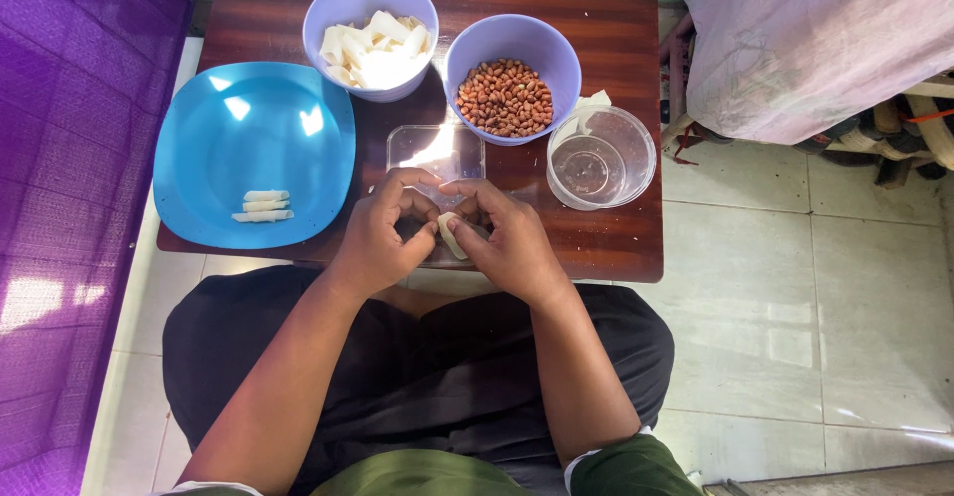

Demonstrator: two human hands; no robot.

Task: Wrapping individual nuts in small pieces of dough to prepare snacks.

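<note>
My left hand [383, 233] and my right hand [507, 238] meet over a clear plastic lid [437, 150] at the near edge of a low brown table [616, 238]. Both pinch a small pale strip of dough wrapper [451, 235] between their fingertips. A blue square plate [253, 143] at the left carries three rolled pale pieces [262, 207]. One purple bowl [370, 34] behind the lid is filled with pale wrapper strips. Another purple bowl [512, 74] beside it contains peanuts.
A clear round container [601, 158] with a little water stands at the table's right side. A purple cloth [70, 158] hangs at the left. A pink cloth [805, 39] covers something at the upper right. Pale floor tiles [795, 307] lie to the right.
</note>
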